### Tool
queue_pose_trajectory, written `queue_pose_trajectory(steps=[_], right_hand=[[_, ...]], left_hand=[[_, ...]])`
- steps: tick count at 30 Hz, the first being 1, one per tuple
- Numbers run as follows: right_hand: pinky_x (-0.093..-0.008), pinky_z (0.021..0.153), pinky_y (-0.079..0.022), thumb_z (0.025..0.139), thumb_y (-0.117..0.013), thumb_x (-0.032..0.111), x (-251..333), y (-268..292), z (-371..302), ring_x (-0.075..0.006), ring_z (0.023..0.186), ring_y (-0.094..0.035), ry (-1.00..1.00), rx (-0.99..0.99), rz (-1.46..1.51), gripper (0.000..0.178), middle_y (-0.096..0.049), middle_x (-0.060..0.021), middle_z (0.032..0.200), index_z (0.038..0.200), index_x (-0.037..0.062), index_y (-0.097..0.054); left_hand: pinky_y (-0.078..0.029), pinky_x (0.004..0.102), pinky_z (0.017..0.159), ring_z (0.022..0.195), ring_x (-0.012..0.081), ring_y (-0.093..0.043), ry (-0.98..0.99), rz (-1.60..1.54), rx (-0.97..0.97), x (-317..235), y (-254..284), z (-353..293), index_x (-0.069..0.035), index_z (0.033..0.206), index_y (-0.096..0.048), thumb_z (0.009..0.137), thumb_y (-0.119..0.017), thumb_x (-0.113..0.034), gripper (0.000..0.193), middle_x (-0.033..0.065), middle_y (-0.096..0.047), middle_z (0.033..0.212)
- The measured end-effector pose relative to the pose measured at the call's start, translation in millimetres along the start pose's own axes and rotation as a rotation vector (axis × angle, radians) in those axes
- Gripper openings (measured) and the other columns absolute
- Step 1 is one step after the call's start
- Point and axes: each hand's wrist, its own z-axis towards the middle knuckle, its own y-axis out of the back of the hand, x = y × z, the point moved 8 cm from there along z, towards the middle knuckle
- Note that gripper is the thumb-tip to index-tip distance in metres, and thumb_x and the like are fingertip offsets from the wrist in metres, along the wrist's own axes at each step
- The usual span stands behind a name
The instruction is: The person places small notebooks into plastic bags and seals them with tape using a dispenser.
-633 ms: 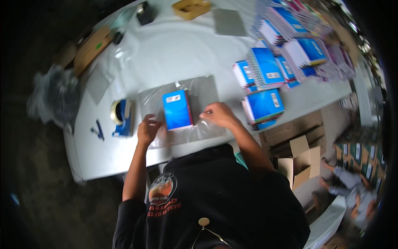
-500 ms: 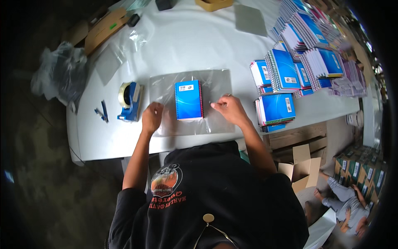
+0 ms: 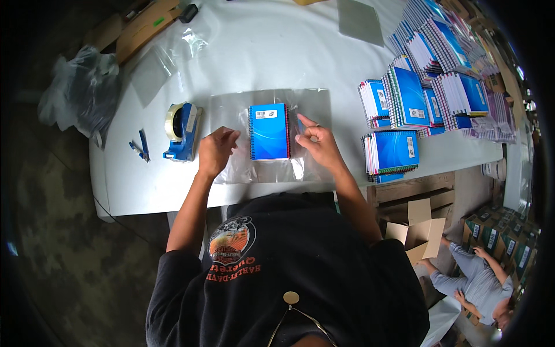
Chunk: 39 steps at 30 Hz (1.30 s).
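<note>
A blue spiral-bound notebook (image 3: 269, 132) with a white label lies flat on a clear plastic sheet (image 3: 312, 104), which shows creases and glare beside the notebook's lower right. To its left, my left hand (image 3: 216, 152) hovers over the sheet with fingers curled and thumb pressed to them. Whether it pinches any plastic is too fine to tell. On the other side is my right hand (image 3: 321, 148), its index finger stretched out and its thumb apart from it. Neither hand touches the notebook.
A blue tape dispenser (image 3: 184, 133) and small blue snips (image 3: 140, 146) are at left. Notebook stacks (image 3: 404, 95) crowd the right side. Beyond the table edge are an open carton (image 3: 419, 228) and a seated person (image 3: 477, 283). A plastic bag (image 3: 81, 92) hangs at far left.
The view has shifted slightly. My left hand has come nearer the notebook. My right index finger has stretched out away from the thumb.
</note>
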Motion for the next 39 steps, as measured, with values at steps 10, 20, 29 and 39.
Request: queue_pose_trajectory(steps=[10, 20, 29, 39], right_hand=[[-0.0332, 0.095, -0.034, 0.078, -0.061, 0.01, -7, -43, 6, -0.0267, 0.137, -0.025, 0.064, -0.172, 0.242, 0.024, -0.022, -0.0238, 0.147, 0.06, -0.0026, -0.051], [-0.0442, 0.111, -0.011, 0.082, -0.056, 0.01, -11, -65, -1, -0.0353, 0.141, -0.005, 0.13, -0.175, 0.166, 0.018, -0.016, -0.0183, 0.15, 0.072, -0.0051, -0.056], [-0.0556, 0.11, -0.006, 0.08, -0.059, 0.018, 9, -84, 9, -0.0404, 0.139, -0.006, 0.289, 0.025, -0.769, 0.021, -0.022, -0.0228, 0.147, 0.074, -0.0016, -0.064], [-0.0525, 0.111, -0.007, 0.084, -0.057, 0.018, 14, -81, 11, -0.0346, 0.139, -0.015, 0.276, 0.062, -0.712, 0.025, -0.025, -0.0234, 0.145, 0.065, 0.0018, -0.055]], left_hand=[[-0.018, 0.0483, 0.108, 0.137, 0.038, -0.016, -0.349, -0.112, 0.172, -32, -48, 8, -0.007, 0.074, -0.058, 0.083, -0.065, -0.015, 0.014, 0.0213, -0.024, 0.145], [0.005, 0.0576, 0.108, 0.14, 0.0369, 0.003, -0.513, 0.416, 0.25, -37, -100, -21, 0.004, 0.126, -0.035, 0.082, -0.05, -0.027, 0.056, 0.0236, -0.007, 0.15], [0.011, 0.0402, 0.11, 0.14, 0.0246, 0.017, -0.112, -0.759, 0.723, -33, -91, -9, -0.011, 0.143, 0.018, 0.085, -0.027, -0.032, 0.076, 0.0142, 0.012, 0.153], [-0.03, 0.0432, 0.095, 0.112, 0.0258, -0.052, -0.203, 0.233, -0.165, -67, -46, 96, -0.006, 0.125, -0.049, 0.086, -0.058, -0.02, 0.042, 0.009, -0.061, 0.116]])
